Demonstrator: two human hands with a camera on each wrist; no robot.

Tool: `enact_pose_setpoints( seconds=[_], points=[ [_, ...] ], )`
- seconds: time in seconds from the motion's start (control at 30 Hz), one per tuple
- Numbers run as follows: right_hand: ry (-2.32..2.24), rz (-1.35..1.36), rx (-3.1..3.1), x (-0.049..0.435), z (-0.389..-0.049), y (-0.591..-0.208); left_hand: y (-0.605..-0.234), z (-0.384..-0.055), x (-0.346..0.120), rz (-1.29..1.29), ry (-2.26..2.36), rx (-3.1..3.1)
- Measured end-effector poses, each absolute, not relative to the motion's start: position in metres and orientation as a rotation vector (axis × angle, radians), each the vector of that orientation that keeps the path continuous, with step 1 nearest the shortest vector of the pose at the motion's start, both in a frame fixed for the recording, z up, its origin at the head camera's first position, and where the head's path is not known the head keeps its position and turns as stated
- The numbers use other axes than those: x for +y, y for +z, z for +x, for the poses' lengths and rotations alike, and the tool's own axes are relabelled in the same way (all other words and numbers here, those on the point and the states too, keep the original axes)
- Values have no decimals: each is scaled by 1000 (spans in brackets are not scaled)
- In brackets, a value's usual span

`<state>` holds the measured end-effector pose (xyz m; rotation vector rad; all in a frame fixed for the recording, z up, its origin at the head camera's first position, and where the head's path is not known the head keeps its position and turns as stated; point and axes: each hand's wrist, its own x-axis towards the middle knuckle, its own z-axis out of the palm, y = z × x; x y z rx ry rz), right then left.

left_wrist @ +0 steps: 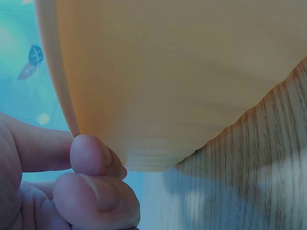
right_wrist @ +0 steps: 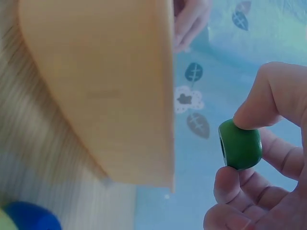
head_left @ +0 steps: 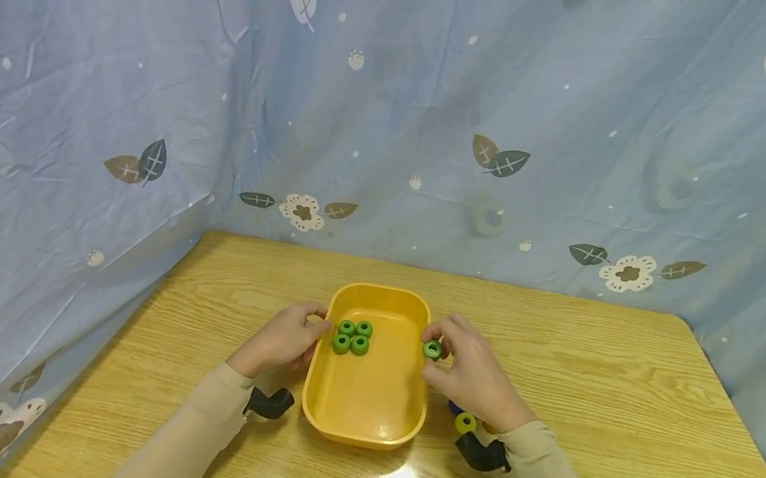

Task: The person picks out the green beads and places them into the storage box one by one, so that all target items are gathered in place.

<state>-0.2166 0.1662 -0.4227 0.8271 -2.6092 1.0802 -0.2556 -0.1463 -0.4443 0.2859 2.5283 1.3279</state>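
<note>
A yellow tray (head_left: 370, 406) stands on the wooden table, with several green beads (head_left: 353, 337) grouped at its left side. My left hand (head_left: 288, 335) pinches the tray's left rim; in the left wrist view its curled fingers (left_wrist: 96, 196) lie against the outer wall. Between thumb and fingers, my right hand (head_left: 470, 372) pinches another green bead (right_wrist: 241, 145), its hole showing in the head view (head_left: 432, 350). This bead is beside the tray's right rim, raised to about rim height.
Right of the tray, partly under the right wrist, lie a yellow bead (head_left: 465, 423), a blue bead (right_wrist: 31, 216) and an orange piece (head_left: 490, 428). Behind the wooden table (head_left: 600, 351) hangs a blue patterned curtain (head_left: 405, 107).
</note>
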Motion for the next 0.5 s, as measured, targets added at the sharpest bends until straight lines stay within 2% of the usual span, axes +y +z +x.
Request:
enact_pose_setpoints(
  seconds=[0.5],
  points=[
    [1034, 939, -2594, 141, -222, -407, -446, -257, -147, 291, 1325, 2524]
  ],
)
